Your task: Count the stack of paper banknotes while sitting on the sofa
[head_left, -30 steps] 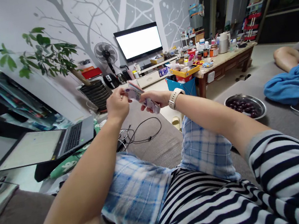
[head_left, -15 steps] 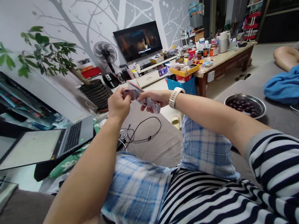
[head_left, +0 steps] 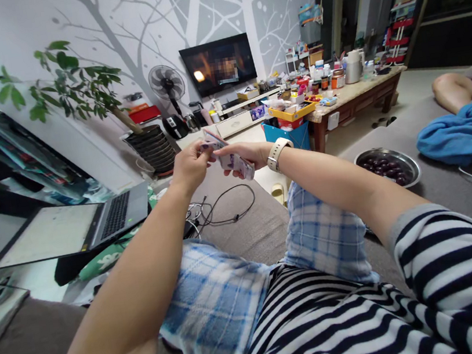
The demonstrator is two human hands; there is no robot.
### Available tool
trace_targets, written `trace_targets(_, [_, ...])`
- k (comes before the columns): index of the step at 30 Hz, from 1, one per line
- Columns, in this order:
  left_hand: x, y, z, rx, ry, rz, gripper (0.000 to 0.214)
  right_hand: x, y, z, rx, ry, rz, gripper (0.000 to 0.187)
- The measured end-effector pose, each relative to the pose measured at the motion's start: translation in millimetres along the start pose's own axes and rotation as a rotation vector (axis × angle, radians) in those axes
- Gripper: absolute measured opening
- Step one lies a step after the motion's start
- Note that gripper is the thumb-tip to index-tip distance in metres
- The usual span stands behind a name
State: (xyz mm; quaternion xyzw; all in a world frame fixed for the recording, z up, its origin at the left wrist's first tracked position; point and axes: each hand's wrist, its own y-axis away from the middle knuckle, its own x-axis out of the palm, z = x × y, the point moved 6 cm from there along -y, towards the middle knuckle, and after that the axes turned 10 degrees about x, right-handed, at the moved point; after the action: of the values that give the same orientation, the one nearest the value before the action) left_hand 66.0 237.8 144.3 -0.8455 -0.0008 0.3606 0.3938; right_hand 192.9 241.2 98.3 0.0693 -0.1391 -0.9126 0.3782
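Both my hands are raised above my knees and meet on a small stack of cards [head_left: 233, 163] with pale purple backs. My right hand [head_left: 245, 153], with a white watch on its wrist, wraps its fingers round the stack from below. My left hand [head_left: 189, 166] pinches the top card at the stack's upper left end. What is printed on the cards is too small to read. I sit on a grey sofa in blue plaid shorts and a striped shirt.
An open laptop [head_left: 71, 226] lies to my left, with a black cable [head_left: 222, 205] on the sofa beyond my knee. A metal bowl of dark fruit [head_left: 386, 166] and a blue cloth [head_left: 466, 130] lie to the right, beside another person's leg [head_left: 454, 90]. A cluttered coffee table [head_left: 352, 96] stands ahead.
My left hand has moved closer to the right hand on the cards. The television screen went from white to a dark picture.
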Motion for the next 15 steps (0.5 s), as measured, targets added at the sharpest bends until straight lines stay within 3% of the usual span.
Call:
trace_targets(4, [-0.4,-0.9,-2.4,0.002,-0.052,-0.042,0.009,1.1,-1.9,1.1,-0.026,-0.011,0.016,0.028])
trace_targets(15, [-12.6,1.2,-7.5,-0.004,-0.143,-0.247,0.045,1.6,-2.4,-0.2,-0.041,-0.083,0.010,0.014])
